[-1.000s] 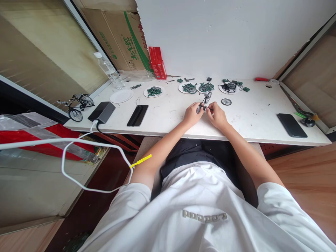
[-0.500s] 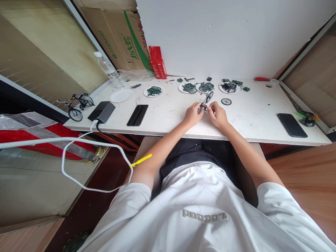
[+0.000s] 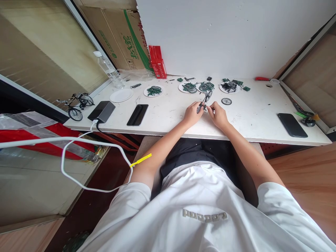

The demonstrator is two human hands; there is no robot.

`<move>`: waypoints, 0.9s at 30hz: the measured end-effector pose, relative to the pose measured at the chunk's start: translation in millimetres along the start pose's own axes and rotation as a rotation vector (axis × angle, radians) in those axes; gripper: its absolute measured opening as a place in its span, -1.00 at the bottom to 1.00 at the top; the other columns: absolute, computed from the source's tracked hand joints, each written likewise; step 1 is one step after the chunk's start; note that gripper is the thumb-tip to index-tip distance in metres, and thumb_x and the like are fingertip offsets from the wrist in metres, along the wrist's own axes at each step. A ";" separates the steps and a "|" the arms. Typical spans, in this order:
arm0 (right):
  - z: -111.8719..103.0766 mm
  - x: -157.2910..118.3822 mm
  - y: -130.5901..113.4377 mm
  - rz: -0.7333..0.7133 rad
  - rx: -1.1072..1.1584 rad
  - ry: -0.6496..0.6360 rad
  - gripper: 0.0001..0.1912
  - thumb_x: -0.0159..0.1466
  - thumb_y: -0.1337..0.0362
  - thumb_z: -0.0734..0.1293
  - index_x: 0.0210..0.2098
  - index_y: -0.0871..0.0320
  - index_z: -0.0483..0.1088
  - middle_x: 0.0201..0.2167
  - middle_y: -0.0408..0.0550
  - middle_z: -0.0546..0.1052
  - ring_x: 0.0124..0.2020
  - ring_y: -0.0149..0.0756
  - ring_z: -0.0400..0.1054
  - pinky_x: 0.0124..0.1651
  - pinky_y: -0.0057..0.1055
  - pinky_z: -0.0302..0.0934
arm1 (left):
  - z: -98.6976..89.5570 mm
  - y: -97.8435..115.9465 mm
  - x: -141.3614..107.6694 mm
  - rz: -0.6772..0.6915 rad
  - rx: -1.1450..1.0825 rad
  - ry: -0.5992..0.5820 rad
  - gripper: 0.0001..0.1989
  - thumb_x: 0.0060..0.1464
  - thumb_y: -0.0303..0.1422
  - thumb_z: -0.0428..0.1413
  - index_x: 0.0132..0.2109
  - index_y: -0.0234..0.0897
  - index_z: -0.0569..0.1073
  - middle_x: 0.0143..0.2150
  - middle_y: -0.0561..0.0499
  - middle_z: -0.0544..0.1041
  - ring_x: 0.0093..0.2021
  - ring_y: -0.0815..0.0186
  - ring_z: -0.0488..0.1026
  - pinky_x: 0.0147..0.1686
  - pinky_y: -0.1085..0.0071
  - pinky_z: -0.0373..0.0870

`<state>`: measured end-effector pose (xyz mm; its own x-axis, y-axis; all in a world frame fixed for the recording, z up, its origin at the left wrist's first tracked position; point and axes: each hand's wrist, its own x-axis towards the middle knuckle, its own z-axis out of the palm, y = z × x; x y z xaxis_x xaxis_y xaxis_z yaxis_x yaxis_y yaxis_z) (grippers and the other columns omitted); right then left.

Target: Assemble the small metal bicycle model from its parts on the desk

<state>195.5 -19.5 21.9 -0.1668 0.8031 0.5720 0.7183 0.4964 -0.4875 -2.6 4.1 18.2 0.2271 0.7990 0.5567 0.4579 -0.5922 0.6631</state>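
Over the white table's near half, my left hand (image 3: 193, 113) is closed around a small black model bicycle (image 3: 208, 95), partly built, with a spoked wheel pointing away from me. My right hand (image 3: 217, 114) is at the model's right side, thumb and forefinger pinched together by its frame. Whatever is between those fingertips is too small to make out. A loose spoked wheel (image 3: 226, 101) lies flat on the table beyond my right hand. White plates beyond hold dark green parts (image 3: 189, 87), more green parts (image 3: 206, 86) and black parts (image 3: 229, 87).
At the left end stand a finished model bicycle (image 3: 76, 105), a dark power box (image 3: 101, 111) and a water bottle (image 3: 109, 70). One phone (image 3: 137, 115) lies left of my hands, another phone (image 3: 292, 125) far right near scissors (image 3: 301, 110). A white cable (image 3: 97, 138) loops past my left arm.
The model bicycle has tilted slightly in my left hand, its far wheel shifting a little left. My right fingertips have moved slightly at its frame.
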 end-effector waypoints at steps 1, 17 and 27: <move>-0.1 0.2 0.0 0.000 -0.003 -0.003 -0.40 0.59 -0.36 0.06 -0.19 0.01 0.26 -0.27 0.02 0.61 -0.34 -0.17 0.40 -0.26 -0.26 0.18 | -0.3 0.0 0.0 0.002 -0.001 -0.001 -0.72 0.41 -0.42 0.12 0.14 -0.20 0.64 0.15 -0.18 0.72 0.16 0.10 0.68 0.23 0.21 0.57; 2.1 -0.2 0.0 -0.002 -0.001 0.107 -0.38 0.61 -0.34 0.01 -0.14 0.01 0.34 -0.20 0.07 0.60 -0.21 -0.10 0.46 -0.18 -0.22 0.29 | 9.1 -15.7 6.0 -0.114 -0.277 0.038 -0.72 0.44 -0.23 0.18 0.13 -0.26 0.64 0.17 -0.23 0.74 0.00 0.16 0.72 0.02 0.29 0.67; 7.5 3.7 16.9 0.071 0.105 0.179 -0.31 0.64 -0.26 -0.15 0.38 0.06 0.17 -0.28 -0.02 0.50 -0.29 -0.08 0.45 -0.07 -0.11 0.37 | 8.6 -21.3 17.3 -0.307 -0.576 -0.002 -0.50 0.45 0.07 0.17 0.19 -0.27 0.56 0.30 -0.30 0.67 0.02 0.19 0.74 0.01 0.31 0.70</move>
<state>202.0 -5.6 10.7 0.0113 0.7705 0.6374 0.6480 0.4798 -0.5915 -1.0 31.4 9.4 0.1615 0.9405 0.2988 -0.0318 -0.2977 0.9541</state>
